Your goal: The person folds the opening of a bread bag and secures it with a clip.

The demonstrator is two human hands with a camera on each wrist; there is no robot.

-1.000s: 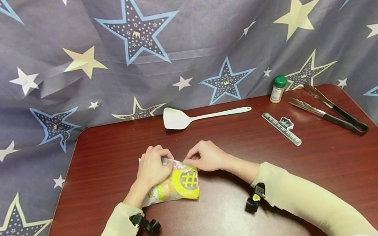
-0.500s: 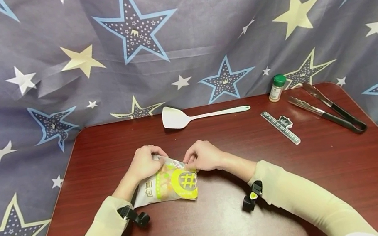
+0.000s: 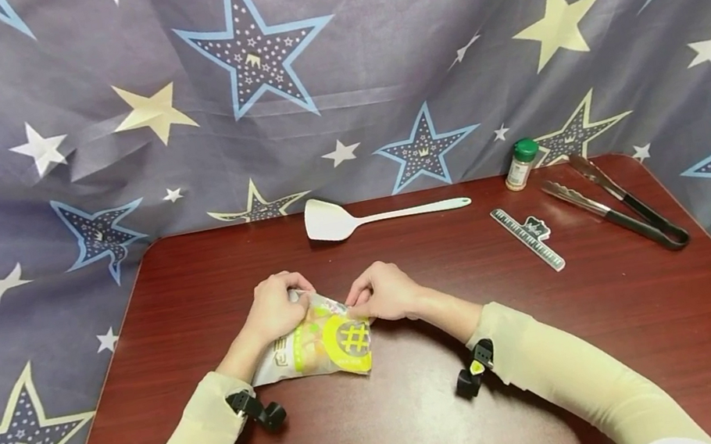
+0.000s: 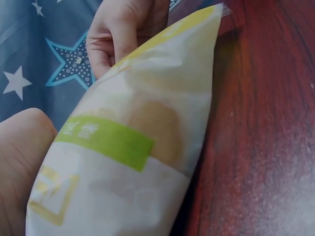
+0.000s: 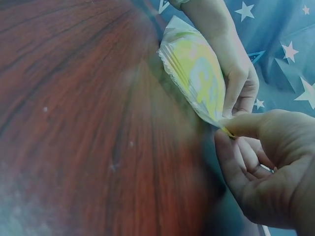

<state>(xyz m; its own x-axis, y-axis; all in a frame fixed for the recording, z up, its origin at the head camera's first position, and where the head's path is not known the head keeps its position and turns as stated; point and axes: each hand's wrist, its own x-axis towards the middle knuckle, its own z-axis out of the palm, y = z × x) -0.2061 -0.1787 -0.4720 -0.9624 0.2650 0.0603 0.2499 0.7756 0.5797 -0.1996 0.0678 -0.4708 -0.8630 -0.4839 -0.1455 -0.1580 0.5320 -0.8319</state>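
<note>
A small white snack bag (image 3: 310, 349) with yellow and green print lies slanted over the table, rounded lumps showing through its clear part in the left wrist view. My left hand (image 3: 274, 308) grips its far edge, thumb on the near side and fingers behind. At the upper right corner of the bag, my right hand (image 3: 385, 292) pinches the film between thumb and index finger, which the right wrist view shows up close at the right hand's fingers (image 5: 243, 125). The serrated seal of the bag (image 5: 197, 78) faces right and appears uncut along its visible length.
Behind the hands a pale spatula (image 3: 330, 220) lies along the back of the brown table (image 3: 432, 415). To the right are a green-capped seasoning jar (image 3: 520, 165), a piano-key patterned clip (image 3: 528, 239) and open metal tongs (image 3: 617, 207). A starry curtain (image 3: 334, 99) hangs behind.
My left hand has slid left and back off the bag's middle to its far edge, uncovering more print. My right hand has stayed at the corner.
</note>
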